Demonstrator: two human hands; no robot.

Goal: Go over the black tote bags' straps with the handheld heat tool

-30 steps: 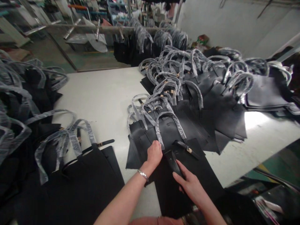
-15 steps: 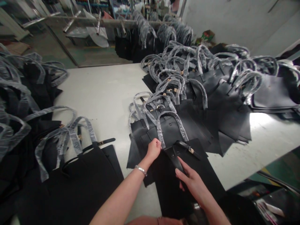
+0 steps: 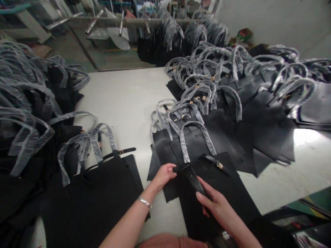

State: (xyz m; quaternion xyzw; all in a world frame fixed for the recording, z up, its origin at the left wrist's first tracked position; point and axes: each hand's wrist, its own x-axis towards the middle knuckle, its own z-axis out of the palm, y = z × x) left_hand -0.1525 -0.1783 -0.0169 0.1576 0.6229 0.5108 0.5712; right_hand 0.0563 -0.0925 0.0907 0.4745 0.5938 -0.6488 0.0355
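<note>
In front of me lies a flat black bag panel [image 3: 219, 193] with a plastic-wrapped handle [image 3: 184, 144] and a thin buckled strap [image 3: 217, 164] at its top. My left hand [image 3: 164, 176], a silver bracelet on its wrist, pinches a dark edge or tab beside the handle's left base. My right hand [image 3: 213, 199] is closed around a shiny black strap-like piece [image 3: 192, 179] that slants up toward that base. The inner fingers of this hand are partly hidden. Another black bag [image 3: 103, 193] with wrapped handles and a gold-buckled strap lies left of my left forearm.
Overlapping black bag pieces with wrapped handles [image 3: 207, 65] cover the right side of the white table [image 3: 124, 93]. A second heap [image 3: 28, 93] stands at left. Behind the table, more bags [image 3: 170, 31] hang on a metal rail [image 3: 103, 22].
The view has shifted left. My left hand has slid slightly down from the handle base, its fingers loosening from a fist into a pinch. My right hand keeps its hold on the black piece.
</note>
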